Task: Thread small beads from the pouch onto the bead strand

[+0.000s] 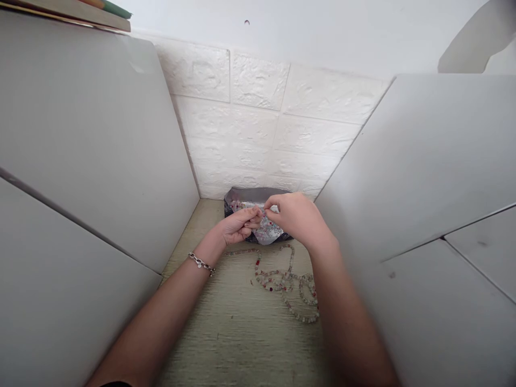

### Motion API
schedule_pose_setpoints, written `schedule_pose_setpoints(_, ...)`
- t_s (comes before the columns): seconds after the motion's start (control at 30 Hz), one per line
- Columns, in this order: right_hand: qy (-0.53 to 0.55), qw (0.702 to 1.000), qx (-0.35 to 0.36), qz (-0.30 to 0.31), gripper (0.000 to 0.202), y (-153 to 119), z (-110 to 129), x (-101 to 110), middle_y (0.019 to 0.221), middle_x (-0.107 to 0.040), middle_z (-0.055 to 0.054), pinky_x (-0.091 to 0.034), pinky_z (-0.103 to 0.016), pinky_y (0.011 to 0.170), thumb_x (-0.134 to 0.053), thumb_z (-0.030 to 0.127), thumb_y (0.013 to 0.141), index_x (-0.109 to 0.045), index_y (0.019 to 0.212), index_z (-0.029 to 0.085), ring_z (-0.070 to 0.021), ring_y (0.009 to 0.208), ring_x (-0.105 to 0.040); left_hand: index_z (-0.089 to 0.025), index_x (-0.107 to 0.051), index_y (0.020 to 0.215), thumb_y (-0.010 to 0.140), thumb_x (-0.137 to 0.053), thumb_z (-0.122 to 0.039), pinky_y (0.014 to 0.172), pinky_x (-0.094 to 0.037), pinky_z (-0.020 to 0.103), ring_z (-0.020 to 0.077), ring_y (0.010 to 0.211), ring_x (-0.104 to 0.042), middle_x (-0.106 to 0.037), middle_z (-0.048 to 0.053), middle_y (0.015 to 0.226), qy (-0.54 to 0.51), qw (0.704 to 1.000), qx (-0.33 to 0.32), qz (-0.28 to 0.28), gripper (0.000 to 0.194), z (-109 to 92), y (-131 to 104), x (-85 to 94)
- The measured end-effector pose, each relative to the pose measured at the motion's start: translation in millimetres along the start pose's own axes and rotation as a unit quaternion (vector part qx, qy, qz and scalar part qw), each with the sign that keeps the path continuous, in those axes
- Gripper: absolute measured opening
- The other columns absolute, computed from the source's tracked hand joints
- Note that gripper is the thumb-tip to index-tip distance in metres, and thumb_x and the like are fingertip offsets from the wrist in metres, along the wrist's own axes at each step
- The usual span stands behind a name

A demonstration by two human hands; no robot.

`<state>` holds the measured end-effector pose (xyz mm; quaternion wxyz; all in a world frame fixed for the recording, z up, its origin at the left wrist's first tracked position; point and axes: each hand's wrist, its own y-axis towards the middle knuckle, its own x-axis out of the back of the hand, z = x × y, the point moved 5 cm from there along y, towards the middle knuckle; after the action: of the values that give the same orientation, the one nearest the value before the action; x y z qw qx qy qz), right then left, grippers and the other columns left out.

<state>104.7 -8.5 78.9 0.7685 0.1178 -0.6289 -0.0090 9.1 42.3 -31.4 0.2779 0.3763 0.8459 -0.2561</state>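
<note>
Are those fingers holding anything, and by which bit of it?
The left hand and right hand both seem to pinch over the open bag, but anything in their grip is too small to make out, so the hold cannot be told.

The left hand (238,224) and right hand (297,216) nearly meet over a bag (258,194) of beads (272,231) beyond a beaded strand (271,289).

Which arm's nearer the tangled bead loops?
Right. The right forearm is just right of the tangled bead loops, overlapping their edge in view; the left forearm is farther off, to their left.
</note>
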Motion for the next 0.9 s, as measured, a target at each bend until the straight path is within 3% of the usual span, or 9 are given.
schedule_pose_setpoints(0.9,-0.056,0.998,-0.004,0.003,0.024,0.8,6.5,-3.0,0.077,-0.064,-0.001,-0.029,-0.024,0.052,-0.040,0.030,0.079,-0.064,0.081,0.026,-0.0139,0.068,-0.054,-0.012,-0.051,0.065,0.072,-0.060,-0.025,0.029,-0.018,0.007,-0.0002,0.039,-0.027,-0.030,-0.007,0.052,-0.026,0.999,-0.005,-0.019,0.017,-0.1,1.3,0.7)
